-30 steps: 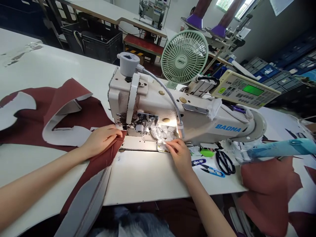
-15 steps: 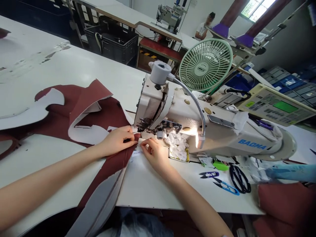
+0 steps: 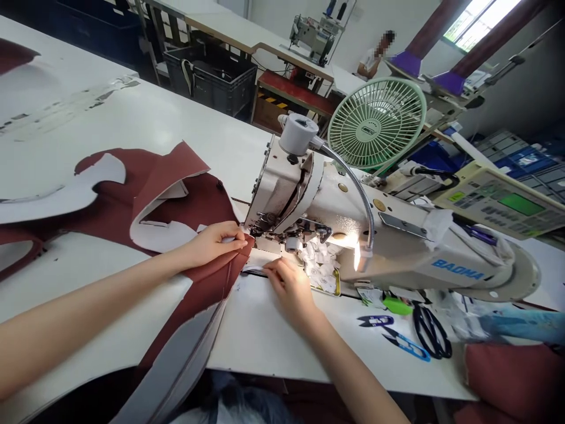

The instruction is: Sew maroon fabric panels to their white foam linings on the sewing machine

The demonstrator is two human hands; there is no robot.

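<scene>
My left hand (image 3: 214, 244) pinches the edge of a maroon fabric panel (image 3: 207, 282) beside the presser foot (image 3: 267, 227) of a white BAOMA industrial sewing machine (image 3: 397, 250). The panel has a pale grey backing and spreads over the white table (image 3: 132, 118) to the left. My right hand (image 3: 289, 288) rests on the needle plate (image 3: 265, 259), its fingers holding a small white label (image 3: 252, 270) that points toward the presser foot. A metal tray (image 3: 324, 280) heaped with white labels sits under the machine arm, close to my right hand.
Blue thread snips (image 3: 408, 345) and black-handled scissors (image 3: 430, 333) lie to the right. A green fan (image 3: 376, 123) and control panel (image 3: 498, 203) stand behind the machine. Maroon pieces (image 3: 512, 377) lie at lower right. A co-worker (image 3: 373, 62) sits beyond another sewing machine (image 3: 313, 38).
My right hand has left the label tray and moved to the needle plate with a white label. My left hand stays at the fabric edge, and the view has turned slightly.
</scene>
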